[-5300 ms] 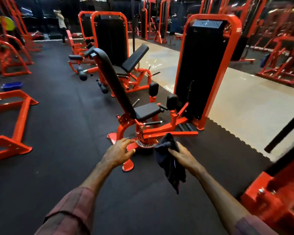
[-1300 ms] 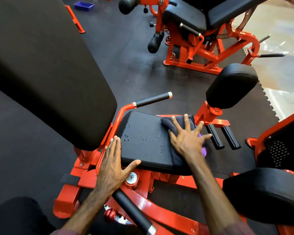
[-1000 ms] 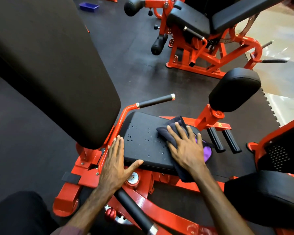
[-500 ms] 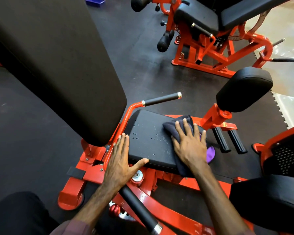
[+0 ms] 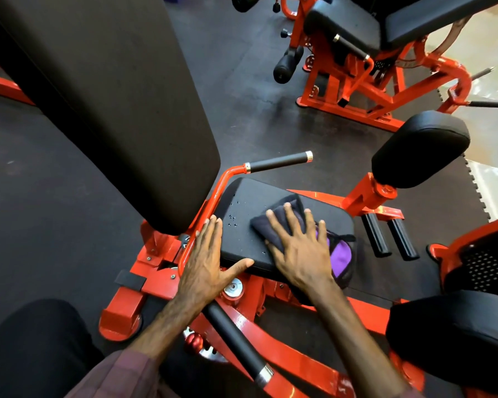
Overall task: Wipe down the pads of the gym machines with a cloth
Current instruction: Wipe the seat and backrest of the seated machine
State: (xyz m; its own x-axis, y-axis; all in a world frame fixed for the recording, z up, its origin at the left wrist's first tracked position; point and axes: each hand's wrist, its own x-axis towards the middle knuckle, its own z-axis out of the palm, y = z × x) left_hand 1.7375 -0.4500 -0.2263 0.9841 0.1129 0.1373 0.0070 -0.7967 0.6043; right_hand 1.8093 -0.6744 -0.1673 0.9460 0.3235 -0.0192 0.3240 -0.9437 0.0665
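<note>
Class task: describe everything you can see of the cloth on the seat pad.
The cloth is dark, soft fabric, bunched, with a purple patch showing at its right side. It lies on the black seat pad, trailing over the pad's near right edge. The right hand presses it flat with spread fingers.

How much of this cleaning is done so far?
Little looks finished. In hand: the right hand presses the cloth flat on the seat pad, while the left hand rests on its edge. Droplets on the seat are not yet wiped. Left: the backrest pad, the leg pad and the next machine.
</note>
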